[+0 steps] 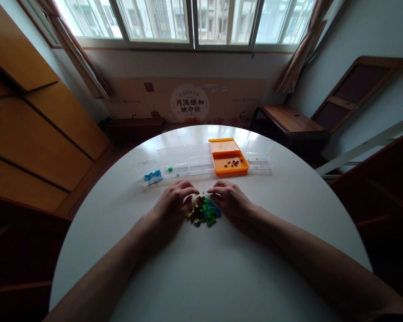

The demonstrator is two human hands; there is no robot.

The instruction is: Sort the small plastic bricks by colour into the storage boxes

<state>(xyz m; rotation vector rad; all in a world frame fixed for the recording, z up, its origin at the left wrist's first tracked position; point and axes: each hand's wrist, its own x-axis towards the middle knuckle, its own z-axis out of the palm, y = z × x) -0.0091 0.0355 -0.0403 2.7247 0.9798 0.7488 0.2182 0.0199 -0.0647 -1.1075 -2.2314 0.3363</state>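
Note:
A small heap of mixed tiny bricks [204,211], mostly green with some brown and blue, lies on the round white table [201,268]. My left hand [174,203] rests on the heap's left side, fingers curled and pointing right. My right hand [230,199] sits on its right side, fingers bent toward the heap's top. The fingertips of both hands nearly meet over the pile; whether either pinches a brick is hidden. Beyond the hands stands a row of small boxes.
In the row, from left: a clear box with blue bricks [149,173], a clear box with one green brick [173,162], a clear box [200,158], an orange box with dark bricks [229,156], a clear box with yellow bricks [259,155]. A dark wooden bench [289,118] stands behind.

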